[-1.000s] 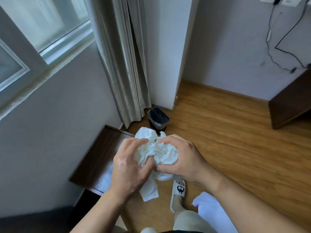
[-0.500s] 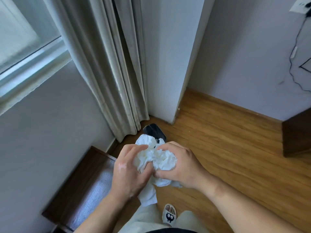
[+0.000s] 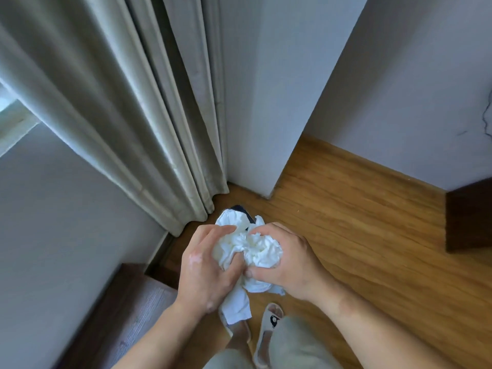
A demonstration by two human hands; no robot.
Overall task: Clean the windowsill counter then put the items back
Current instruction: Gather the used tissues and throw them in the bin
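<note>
Far left, a sliver of window frame [image 3: 16, 121] above plain grey wall; beside it, a pale curtain [image 3: 119, 102] hanging in heavy folds down to the floor; lower down, a low dark wooden ledge [image 3: 127, 310] running along the wall.

Centre, left hand [image 3: 205, 265] gripping a crumpled white paper wad [image 3: 255, 249]; fingers [image 3: 213, 230] curled over its upper left, thumb pressed into the middle; a flatter tail of the paper dangling below the palm.

Wad held in mid-air between both hands, above the wooden floor [image 3: 359, 235]; just behind its top edge, a dark object [image 3: 243, 211], mostly hidden, near the curtain hem.

Right of the wad, right hand [image 3: 290, 259] clutching the other half; fingers [image 3: 269, 227] folded over the top, thumb tucked underneath, close by the left thumb.

Beneath the hands, two pale slippers [image 3: 266, 339], the right one bearing a dark cartoon mark.

Behind, a white wall corner [image 3: 266, 102] meeting the floor; far right, dark wooden furniture [image 3: 468, 217] cut off by the frame edge.
</note>
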